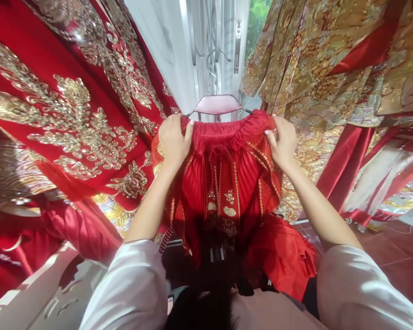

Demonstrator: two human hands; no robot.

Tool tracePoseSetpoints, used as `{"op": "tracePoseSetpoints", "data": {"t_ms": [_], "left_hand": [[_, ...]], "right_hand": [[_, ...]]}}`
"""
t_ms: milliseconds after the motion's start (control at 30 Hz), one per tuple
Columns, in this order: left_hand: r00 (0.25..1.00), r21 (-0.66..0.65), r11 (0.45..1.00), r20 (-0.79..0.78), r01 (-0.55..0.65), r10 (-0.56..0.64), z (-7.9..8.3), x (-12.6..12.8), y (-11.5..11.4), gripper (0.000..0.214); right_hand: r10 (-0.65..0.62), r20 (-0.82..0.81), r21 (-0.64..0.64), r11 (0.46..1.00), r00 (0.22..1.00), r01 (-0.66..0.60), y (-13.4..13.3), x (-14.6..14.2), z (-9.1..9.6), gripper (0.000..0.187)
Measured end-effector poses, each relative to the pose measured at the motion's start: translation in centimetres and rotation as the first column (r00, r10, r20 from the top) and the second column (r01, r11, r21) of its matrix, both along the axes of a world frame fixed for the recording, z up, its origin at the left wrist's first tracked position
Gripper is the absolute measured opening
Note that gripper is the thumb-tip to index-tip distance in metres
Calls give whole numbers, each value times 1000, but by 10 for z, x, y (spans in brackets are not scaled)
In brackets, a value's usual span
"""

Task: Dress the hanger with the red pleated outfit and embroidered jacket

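Observation:
A red pleated skirt (223, 183) with gold embroidery hangs in front of me from a pink clip hanger (217, 104) with a metal hook. My left hand (173, 140) is closed on the left end of the gathered waistband. My right hand (282, 140) is closed on the right end of the waistband. Both hands hold the band stretched just below the hanger bar. The skirt's lower folds drop out of sight behind my arms.
Red garments with heavy gold embroidery (65, 119) hang close on the left. Gold and red embroidered robes (333, 82) hang close on the right. A white wall and window frame (199, 41) lie behind the hanger. Reddish floor tiles (399, 261) show at the lower right.

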State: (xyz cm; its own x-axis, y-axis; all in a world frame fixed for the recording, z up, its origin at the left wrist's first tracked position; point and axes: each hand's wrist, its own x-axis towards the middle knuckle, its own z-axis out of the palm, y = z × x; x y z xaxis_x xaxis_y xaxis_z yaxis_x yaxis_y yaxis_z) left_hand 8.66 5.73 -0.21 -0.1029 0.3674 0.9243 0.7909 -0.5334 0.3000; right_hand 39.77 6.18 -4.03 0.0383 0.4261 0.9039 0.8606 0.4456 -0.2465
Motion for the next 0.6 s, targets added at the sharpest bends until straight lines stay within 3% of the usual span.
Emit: {"op": "tracePoseSetpoints", "data": {"t_ms": [100,167,233,267,333,433,533,600], "left_hand": [[976,-269,952,-114,147,-183,27,-26,-6,27],[920,-516,822,-146,242,-363,45,-41,0,40],[876,-637,715,-126,288,-465,53,-49,9,57],[878,-631,715,-111,299,-466,53,-49,14,64],[922,-513,806,-66,296,-381,48,-46,23,71],[974,-271,936,80,224,-210,38,-37,33,69],[970,-144,968,162,205,-181,32,-33,34,63],[972,-158,963,118,219,-202,29,-34,29,61]], "right_hand": [[92,-14,-107,990,996,-93,7,9,24,52],[220,5,-242,947,975,-212,17,14,47,51],[364,44,-408,857,930,-316,27,17,66,54],[408,55,-461,820,912,-339,30,17,72,57],[414,65,-467,817,908,-339,34,15,76,61],[272,47,-271,930,961,-250,31,6,68,61],[144,14,-106,984,989,-142,23,-2,54,62],[123,41,-81,990,992,-120,17,-5,45,61]]}}
